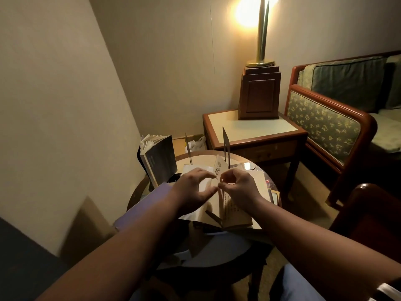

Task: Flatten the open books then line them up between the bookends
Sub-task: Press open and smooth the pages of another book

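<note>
- Early stage, judging by the layout: nothing stands between the bookends yet.
- Open book (227, 205) lies on the round table (243, 158), near edge toward the person, pages fanned up at the middle, not flat.
- Left hand (193, 190) rests on the left-side pages, fingers spread, thumb toward the gutter; presses rather than grips.
- Right hand (240, 187) is over the right-side pages, thumb and forefinger pinched on a standing leaf (219, 168) near the spine.
- Two thin dark bookends stand at the far side of the table: left bookend (188, 148), right bookend (225, 142); gap between them holds no upright book.
- Dark-covered book (158, 157) stands at the table's left, outside the bookends, pages splayed at the top; looks unflattened.
- More books or papers lie under and right of the open one; count unclear, too dim.
- Left to do: finish flattening this book, deal with the rest, then line all up between the bookends.
- Lamp (261, 29) on the side table (251, 129) behind, not involved.
</note>
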A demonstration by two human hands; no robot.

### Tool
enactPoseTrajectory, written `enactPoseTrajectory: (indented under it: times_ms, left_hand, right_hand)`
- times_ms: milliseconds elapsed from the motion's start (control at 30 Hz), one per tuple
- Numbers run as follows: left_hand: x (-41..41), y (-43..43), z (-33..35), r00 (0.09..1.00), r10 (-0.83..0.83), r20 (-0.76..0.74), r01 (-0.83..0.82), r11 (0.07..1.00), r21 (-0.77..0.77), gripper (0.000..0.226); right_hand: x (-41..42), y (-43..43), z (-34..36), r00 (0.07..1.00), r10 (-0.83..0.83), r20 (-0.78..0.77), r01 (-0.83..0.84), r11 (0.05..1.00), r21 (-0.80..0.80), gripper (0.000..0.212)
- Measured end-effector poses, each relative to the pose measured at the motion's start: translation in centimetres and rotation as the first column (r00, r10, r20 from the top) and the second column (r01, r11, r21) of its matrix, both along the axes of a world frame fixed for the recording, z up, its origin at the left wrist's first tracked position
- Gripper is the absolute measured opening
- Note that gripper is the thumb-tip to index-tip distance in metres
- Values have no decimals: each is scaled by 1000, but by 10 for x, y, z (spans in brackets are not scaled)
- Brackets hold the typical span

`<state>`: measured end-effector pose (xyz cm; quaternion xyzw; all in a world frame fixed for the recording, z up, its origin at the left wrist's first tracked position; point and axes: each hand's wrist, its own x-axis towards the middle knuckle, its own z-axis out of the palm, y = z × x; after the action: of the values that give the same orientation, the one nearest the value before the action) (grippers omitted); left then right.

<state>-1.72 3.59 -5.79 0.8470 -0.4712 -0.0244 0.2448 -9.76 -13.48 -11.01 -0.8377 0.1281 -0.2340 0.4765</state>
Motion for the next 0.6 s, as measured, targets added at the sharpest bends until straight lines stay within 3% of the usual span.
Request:
enactPoseTrajectory:
  times_ms: [67,200,300,367,500,600]
  left_hand:
    - [0,0,-4,1000,-19,25,18,997,74,40]
    - [0,0,-11,980,54,192,-117,934,337,45]
    - [1,-2,-18,975,68,211,-160,873,461,51]
    - [0,-3,-22,963,68,260,-189,858,477,57]
    - [-5,-9,-23,939,81,334,-238,854,462,83]
    - [-13,-15,-22,948,152,281,-263,870,418,79]
  right_hand:
    - [3,4,-2,999,38,-1,-38,995,-89,23]
    - [4,1,-6,996,81,-26,-84,977,-194,24]
    - [1,-10,-13,997,58,-48,-73,907,-414,30]
    - [-1,-16,-16,985,54,-162,-130,852,-506,39]
    - [-1,-22,-26,884,35,-467,-293,819,-494,63]
    - [-1,-22,-32,852,11,-524,-318,806,-500,69]
